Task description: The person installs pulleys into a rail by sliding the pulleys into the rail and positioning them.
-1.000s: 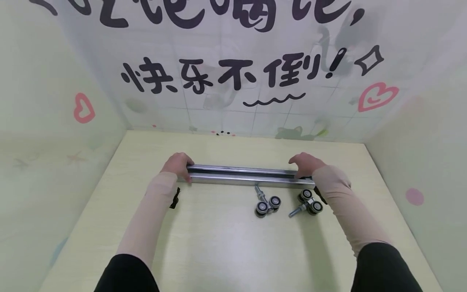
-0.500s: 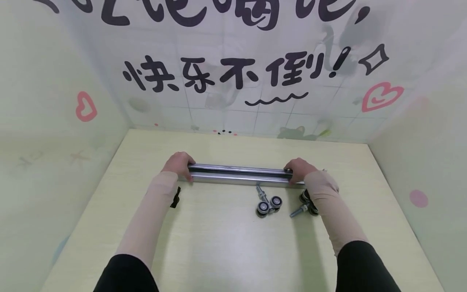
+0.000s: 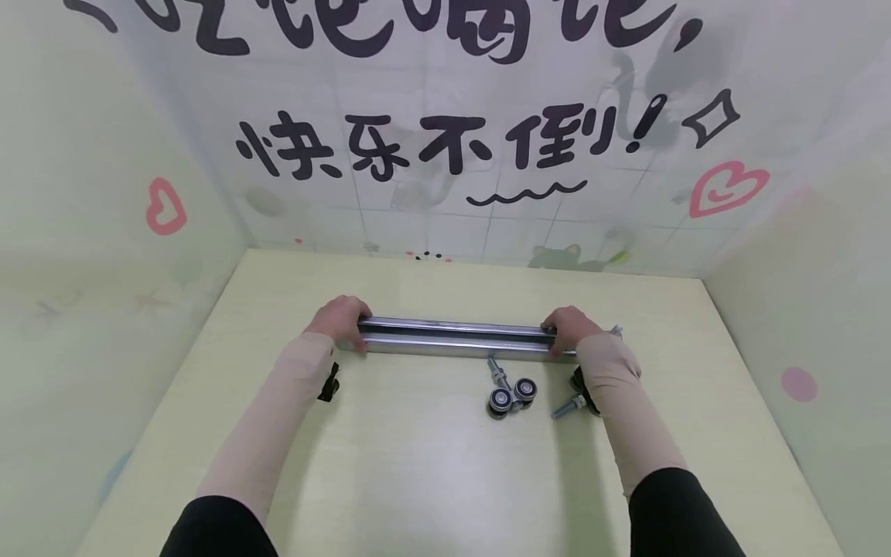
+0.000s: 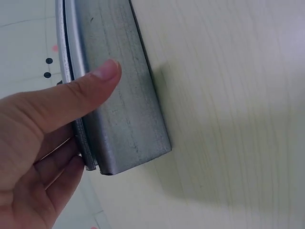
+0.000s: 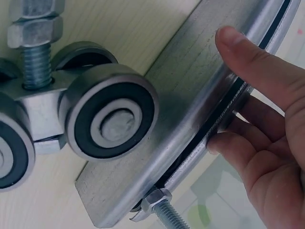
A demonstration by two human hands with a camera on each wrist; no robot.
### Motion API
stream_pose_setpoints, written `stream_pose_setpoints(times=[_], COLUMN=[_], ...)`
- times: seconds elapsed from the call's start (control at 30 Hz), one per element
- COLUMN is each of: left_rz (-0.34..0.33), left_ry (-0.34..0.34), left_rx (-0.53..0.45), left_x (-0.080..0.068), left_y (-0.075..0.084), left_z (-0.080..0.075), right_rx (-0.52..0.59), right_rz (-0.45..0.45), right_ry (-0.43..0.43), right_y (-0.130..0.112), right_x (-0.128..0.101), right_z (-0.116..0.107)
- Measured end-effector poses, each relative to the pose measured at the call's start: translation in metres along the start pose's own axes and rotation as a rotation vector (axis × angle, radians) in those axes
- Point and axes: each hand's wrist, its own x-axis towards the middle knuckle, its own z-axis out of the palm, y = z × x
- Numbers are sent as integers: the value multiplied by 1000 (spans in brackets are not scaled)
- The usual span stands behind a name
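Observation:
A slotted metal rail (image 3: 452, 346) lies lengthwise on the table, its slot facing up. My left hand (image 3: 339, 319) grips its left end, with the thumb (image 4: 102, 76) on the near wall and the fingers on the far side. Near the right end, my right hand (image 3: 572, 329) holds the rail the same way. A threaded bolt with a nut (image 5: 157, 198) sticks out of the slot at that end; whatever carries it is mostly hidden inside. In front of the rail sits a roller trolley (image 3: 511, 396) with bearing wheels and a bolt.
A second roller trolley (image 3: 576, 398) lies partly hidden under the right forearm. A black strap (image 3: 329, 383) shows at the left wrist. Printed cloth walls (image 3: 431, 224) stand behind and at both sides of the pale wooden table (image 3: 431, 464).
My right hand has moved left along the rail and its fingers have closed around it. The bolt at the right end has come into sight. My left hand has kept its grip.

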Motion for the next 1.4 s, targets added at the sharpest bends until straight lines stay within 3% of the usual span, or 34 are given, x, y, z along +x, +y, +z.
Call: stream_pose_setpoints(times=[0.33, 0.47, 0.57, 0.67, 0.8, 0.9, 1.1, 1.3, 1.4], left_rz=[14, 25, 123, 285, 498, 610, 748, 885, 908], left_ry=[-60, -68, -36, 7, 60, 75, 51, 159, 146], left_rx=[128, 180, 219, 236, 279, 309, 302, 350, 353], left_x=[-1, 0, 3, 7, 10, 13, 21, 23, 22], left_y=[19, 34, 54, 76, 103, 116, 137, 151, 157], left_z=[-5, -5, -1, 7, 25, 43, 74, 89, 95], right_rx=[34, 33, 22, 22, 36, 49, 59, 60, 52], right_rz=[37, 36, 35, 47, 65, 77, 108, 120, 122], right_ry=[11, 17, 27, 22, -5, -20, -27, -20, -18], right_y=[6, 7, 6, 3, -2, -5, -8, -5, -3], right_x=[4, 5, 3, 2, 1, 1, 0, 0, 0], right_z=[2, 1, 0, -2, -3, -4, -5, -4, -3])
